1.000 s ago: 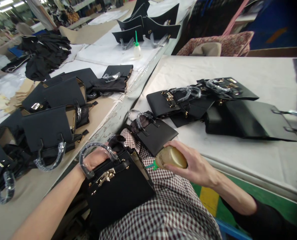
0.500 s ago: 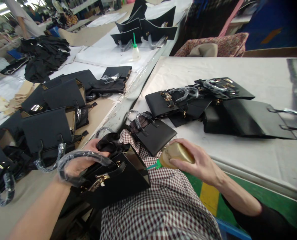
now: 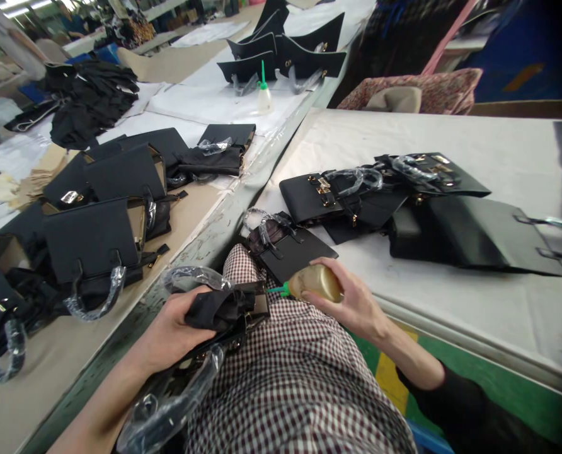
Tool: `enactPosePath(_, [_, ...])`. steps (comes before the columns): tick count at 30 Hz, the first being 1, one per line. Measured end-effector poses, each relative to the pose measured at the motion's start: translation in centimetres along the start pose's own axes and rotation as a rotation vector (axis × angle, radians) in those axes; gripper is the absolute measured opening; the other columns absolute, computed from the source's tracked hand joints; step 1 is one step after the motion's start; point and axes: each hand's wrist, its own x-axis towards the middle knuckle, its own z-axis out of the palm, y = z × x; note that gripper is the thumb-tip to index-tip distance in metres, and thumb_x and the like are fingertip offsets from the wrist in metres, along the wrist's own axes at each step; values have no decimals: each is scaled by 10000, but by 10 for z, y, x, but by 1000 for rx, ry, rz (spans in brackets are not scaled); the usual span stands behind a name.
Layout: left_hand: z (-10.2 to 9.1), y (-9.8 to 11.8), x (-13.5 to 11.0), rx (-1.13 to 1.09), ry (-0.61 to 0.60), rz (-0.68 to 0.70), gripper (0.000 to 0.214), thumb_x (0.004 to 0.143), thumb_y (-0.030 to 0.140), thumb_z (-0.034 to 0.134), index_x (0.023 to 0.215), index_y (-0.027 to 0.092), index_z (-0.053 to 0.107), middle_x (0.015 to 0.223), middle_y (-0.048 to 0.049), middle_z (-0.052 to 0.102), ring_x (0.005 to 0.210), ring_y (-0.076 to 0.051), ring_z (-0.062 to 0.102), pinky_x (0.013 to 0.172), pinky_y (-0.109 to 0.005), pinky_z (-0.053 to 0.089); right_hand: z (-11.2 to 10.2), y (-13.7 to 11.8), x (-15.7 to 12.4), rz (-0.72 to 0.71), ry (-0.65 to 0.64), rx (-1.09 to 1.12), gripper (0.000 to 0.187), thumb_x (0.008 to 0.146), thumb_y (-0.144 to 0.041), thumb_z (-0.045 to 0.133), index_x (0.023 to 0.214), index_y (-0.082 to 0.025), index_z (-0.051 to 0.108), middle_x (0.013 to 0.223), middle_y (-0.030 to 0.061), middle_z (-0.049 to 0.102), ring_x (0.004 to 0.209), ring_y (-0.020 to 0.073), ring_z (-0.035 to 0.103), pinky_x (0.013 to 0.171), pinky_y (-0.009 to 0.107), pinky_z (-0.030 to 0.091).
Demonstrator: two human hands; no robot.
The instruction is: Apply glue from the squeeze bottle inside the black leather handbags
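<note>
My left hand (image 3: 172,328) grips a black handbag (image 3: 229,309) on my lap, tipped on its side. Its plastic-wrapped handle (image 3: 167,403) hangs down toward me. My right hand (image 3: 351,302) is closed round a yellowish glue bottle (image 3: 316,282). The bottle's green nozzle (image 3: 278,291) points left and touches the bag's open edge. My checked garment (image 3: 290,378) lies under the bag.
Several flat black bags (image 3: 380,195) lie on the white table (image 3: 474,290) to my right. More upright black bags (image 3: 92,233) stand on the brown bench at left. Another bottle with a green nozzle (image 3: 263,94) stands far back, near more bags.
My left hand has turned the bag over onto its side, so the clasp face is hidden. The bottle's nozzle has moved left to the bag's edge.
</note>
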Motion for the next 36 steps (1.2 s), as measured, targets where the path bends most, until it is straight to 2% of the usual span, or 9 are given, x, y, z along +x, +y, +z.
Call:
enactPosePath(6, [11, 5, -16, -17, 12, 18, 224, 821, 207, 798, 1041, 162, 802, 961, -50, 811, 865, -214, 737, 826, -299, 577, 20, 2, 24, -27, -33, -15, 501, 846, -544, 756, 1210, -234, 606, 1130, 105, 740, 980, 313, 722, 890, 475, 589])
enactPosePath(10, [17, 4, -23, -43, 17, -30, 291, 810, 241, 834, 1094, 174, 823, 1032, -71, 837, 929, -246, 772, 886, -326, 597, 15, -1, 30, 51, -119, -21, 479, 845, -551, 736, 1171, -220, 617, 1028, 80, 745, 902, 288, 716, 836, 443, 577])
enactPosePath(19, [13, 2, -24, -33, 103, -69, 284, 742, 220, 842, 1024, 189, 844, 941, -45, 844, 884, -251, 775, 897, -347, 603, 4, -7, 21, 169, -232, 28, 531, 830, -557, 723, 1188, -175, 641, 943, 73, 752, 829, 279, 702, 743, 399, 545])
enactPosePath(26, [16, 1, -28, -89, 89, -92, 296, 745, 240, 850, 1038, 200, 854, 970, -50, 845, 904, -258, 774, 917, -363, 607, 8, -3, 13, 189, -134, 18, 538, 846, -585, 725, 1182, -176, 631, 973, 80, 742, 846, 281, 695, 754, 414, 544])
enactPosePath(32, [23, -2, -46, -132, 83, -182, 285, 741, 255, 852, 1020, 195, 860, 988, -69, 841, 933, -291, 774, 889, -375, 622, 3, -10, 6, 221, -134, 82, 522, 867, -591, 703, 1190, -187, 638, 1017, 87, 747, 898, 305, 700, 788, 445, 547])
enactPosePath(36, [29, -6, -58, -151, 22, -226, 144, 778, 240, 790, 902, 189, 843, 895, -56, 819, 865, -269, 755, 784, -327, 619, -3, -19, 0, 252, -165, 76, 589, 861, -619, 664, 1229, -160, 641, 1077, 122, 749, 960, 337, 702, 823, 471, 545])
